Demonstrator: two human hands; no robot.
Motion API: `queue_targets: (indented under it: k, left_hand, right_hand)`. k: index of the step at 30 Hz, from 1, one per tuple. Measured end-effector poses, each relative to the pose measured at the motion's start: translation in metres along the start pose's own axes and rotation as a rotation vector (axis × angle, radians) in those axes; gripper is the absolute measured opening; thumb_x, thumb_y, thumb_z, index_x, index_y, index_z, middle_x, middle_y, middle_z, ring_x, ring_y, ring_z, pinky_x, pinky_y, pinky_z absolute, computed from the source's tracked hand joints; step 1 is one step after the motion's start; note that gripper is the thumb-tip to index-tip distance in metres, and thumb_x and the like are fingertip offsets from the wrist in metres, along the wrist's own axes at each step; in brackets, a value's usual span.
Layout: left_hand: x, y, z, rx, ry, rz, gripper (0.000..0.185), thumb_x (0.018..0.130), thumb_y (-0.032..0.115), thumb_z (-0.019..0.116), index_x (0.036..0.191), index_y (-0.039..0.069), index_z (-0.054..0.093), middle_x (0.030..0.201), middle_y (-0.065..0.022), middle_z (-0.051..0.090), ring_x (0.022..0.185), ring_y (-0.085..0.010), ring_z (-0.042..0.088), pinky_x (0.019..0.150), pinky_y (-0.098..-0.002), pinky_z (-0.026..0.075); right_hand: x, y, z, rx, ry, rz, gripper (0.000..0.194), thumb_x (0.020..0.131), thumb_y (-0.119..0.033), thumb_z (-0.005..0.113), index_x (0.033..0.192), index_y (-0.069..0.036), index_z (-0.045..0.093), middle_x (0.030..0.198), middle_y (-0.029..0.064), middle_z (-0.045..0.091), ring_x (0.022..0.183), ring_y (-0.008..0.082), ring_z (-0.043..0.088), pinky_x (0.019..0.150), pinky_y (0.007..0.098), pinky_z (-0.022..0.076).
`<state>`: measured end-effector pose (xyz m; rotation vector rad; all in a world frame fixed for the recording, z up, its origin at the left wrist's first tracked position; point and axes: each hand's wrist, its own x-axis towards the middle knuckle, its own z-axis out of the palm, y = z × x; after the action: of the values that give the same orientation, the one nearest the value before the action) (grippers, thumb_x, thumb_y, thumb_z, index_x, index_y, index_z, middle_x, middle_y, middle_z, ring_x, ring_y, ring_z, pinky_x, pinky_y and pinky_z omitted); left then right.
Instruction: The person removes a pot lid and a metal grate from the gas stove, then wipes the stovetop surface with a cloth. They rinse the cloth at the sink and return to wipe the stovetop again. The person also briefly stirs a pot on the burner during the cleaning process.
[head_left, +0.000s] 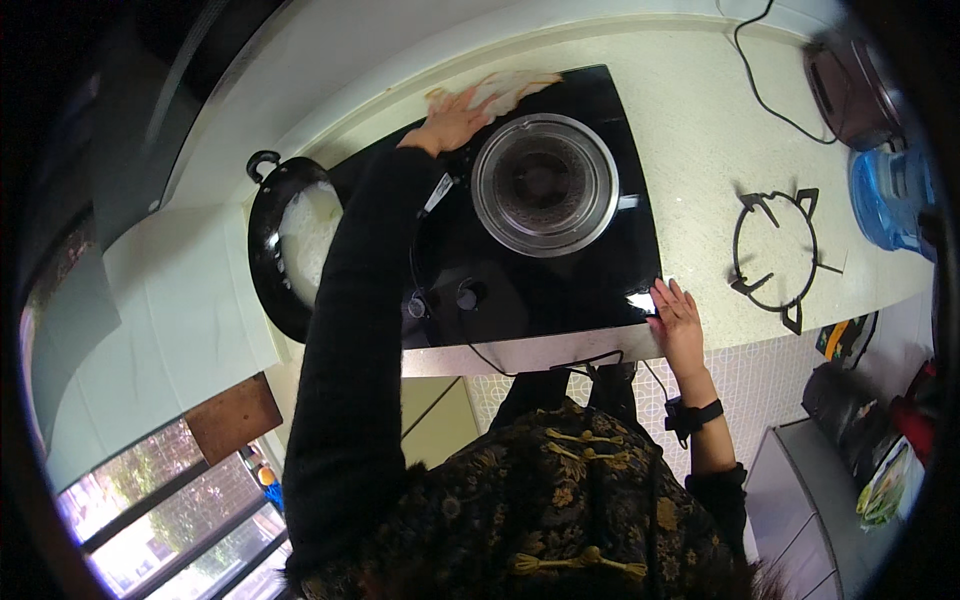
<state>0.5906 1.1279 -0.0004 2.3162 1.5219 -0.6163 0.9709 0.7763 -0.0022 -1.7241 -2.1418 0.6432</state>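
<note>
My left hand (451, 124) presses, fingers spread, on a pale, stained cloth (517, 88) at the back edge of the black glass gas cooktop (540, 296). My right hand (677, 315) rests with its fingers on the cooktop's front right corner and holds nothing. Between them, on the cooktop, is a round metal burner ring (545, 185) with a dark centre. Two round knobs, one of them here (468, 295), sit near the front left. My left sleeve hides part of the cooktop's left side.
A black wok (266, 247) with whitish, foamy liquid stands at the left, partly behind my left arm. On the counter (697, 135) at the right lie a black pan support (814, 255), a blue plastic water bottle (877, 199) and a dark appliance (851, 90) with a cord.
</note>
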Motion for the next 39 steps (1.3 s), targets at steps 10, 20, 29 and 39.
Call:
queue_targets:
  k: [10,20,29,39]
  left_hand:
    - [-0.067,-0.010,0.077,0.029,0.102,-0.109,0.050,0.097,0.037,0.023,0.142,0.017,0.028,0.142,-0.0122,0.034,0.138,-0.0313,0.011,0.106,-0.0590,0.010]
    - [-0.171,0.064,0.123,-0.111,0.563,-0.035,0.038,0.085,0.012,0.050,0.122,0.005,0.051,0.121,-0.0221,0.051,0.111,-0.0341,0.050,0.100,-0.0411,0.036]
    - [-0.139,0.062,-0.008,-0.516,0.819,0.063,0.030,0.081,0.002,0.053,0.106,0.012,0.065,0.101,-0.0157,0.065,0.090,-0.0282,0.065,0.076,-0.0315,0.050]
    - [0.001,0.092,-0.045,0.351,0.259,0.688,0.042,0.078,0.011,0.057,0.119,0.022,0.058,0.124,-0.0051,0.048,0.118,-0.0250,0.042,0.098,-0.0356,0.037]
  right_hand:
    - [-0.004,0.009,0.010,-0.029,0.001,-0.038,0.057,0.069,-0.007,0.069,0.123,-0.010,0.052,0.134,0.0043,0.047,0.123,0.0291,0.044,0.102,0.0461,0.0331]
    - [-0.003,0.012,0.010,-0.036,0.026,-0.060,0.054,0.070,-0.011,0.070,0.121,-0.011,0.054,0.132,0.0009,0.049,0.122,0.0264,0.045,0.103,0.0491,0.0309]
    - [-0.005,0.010,0.005,0.003,-0.007,-0.005,0.054,0.070,-0.011,0.068,0.123,-0.013,0.053,0.133,-0.0012,0.047,0.125,0.0231,0.042,0.104,0.0505,0.0287]
    - [-0.004,0.002,-0.001,-0.013,-0.019,0.032,0.055,0.072,-0.010,0.067,0.125,-0.014,0.052,0.136,-0.0014,0.045,0.127,0.0224,0.040,0.103,0.0541,0.0275]
